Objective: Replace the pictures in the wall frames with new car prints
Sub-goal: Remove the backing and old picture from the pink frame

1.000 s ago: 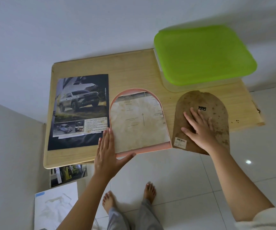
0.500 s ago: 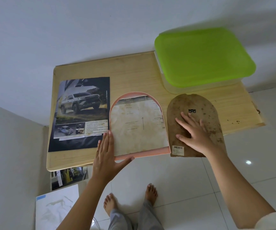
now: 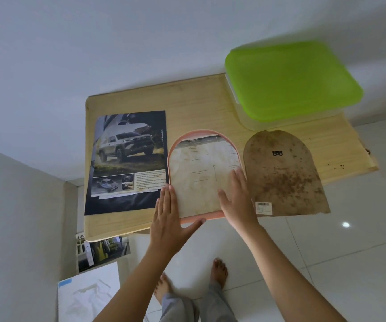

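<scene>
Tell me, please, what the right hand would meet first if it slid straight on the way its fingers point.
Probably the frame's pink rim: the right hand lies flat on the old paper inside, fingers pointing away and slightly right. Depth is hard to judge.

Only "HIL" can be read, on the glossy brochure (image 3: 103, 249) showing below the near left corner of the light wooden desk (image 3: 199, 105). The white barcode sticker (image 3: 264, 207) on the brown arched backing board (image 3: 282, 177) is too small to read. So are the caption block on the dark pickup-truck print (image 3: 127, 159) and the printed lines on the stained sheet (image 3: 199, 173) in the pink arched frame (image 3: 201, 132).
</scene>
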Motion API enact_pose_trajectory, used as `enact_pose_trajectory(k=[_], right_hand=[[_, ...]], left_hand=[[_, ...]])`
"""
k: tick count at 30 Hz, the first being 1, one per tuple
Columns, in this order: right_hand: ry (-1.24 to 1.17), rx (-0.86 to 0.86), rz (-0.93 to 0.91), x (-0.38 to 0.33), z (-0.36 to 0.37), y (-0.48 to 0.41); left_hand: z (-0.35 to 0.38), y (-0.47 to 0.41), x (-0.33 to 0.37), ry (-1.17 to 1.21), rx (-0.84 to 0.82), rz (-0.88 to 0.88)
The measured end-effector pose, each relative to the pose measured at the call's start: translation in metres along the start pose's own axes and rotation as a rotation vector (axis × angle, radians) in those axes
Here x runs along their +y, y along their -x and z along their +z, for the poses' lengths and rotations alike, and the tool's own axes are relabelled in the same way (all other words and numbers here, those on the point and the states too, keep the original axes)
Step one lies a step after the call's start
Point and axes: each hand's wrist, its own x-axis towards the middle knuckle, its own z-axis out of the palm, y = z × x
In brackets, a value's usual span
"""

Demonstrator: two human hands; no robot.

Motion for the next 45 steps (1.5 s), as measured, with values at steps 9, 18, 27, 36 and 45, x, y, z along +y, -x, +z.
enact_pose_trajectory(k=[9, 18, 27, 36, 45], right_hand=[[0.155, 0.061, 0.059, -0.008, 0.017, -0.004], [-0.088, 0.267, 0.078, -0.014, 0.009, -0.001], [-0.157, 0.148, 0.188, -0.016, -0.003, -0.009], [-0.402, 0.042, 0.354, -0.007, -0.028, -0.008], [-0.681, 0.064, 0.350, 0.001, -0.044, -0.005]], left_hand=[[0.001, 0.000, -0.004, -0.012, 0.004, 0.033], [0.003, -0.001, -0.003, -0.007, 0.017, 0.031], [0.000, 0.000, -0.001, 0.025, 0.029, 0.031], [-0.001, -0.001, -0.004, 0.040, -0.009, 0.047], [-0.004, -0.002, -0.010, 0.035, -0.040, 0.094]])
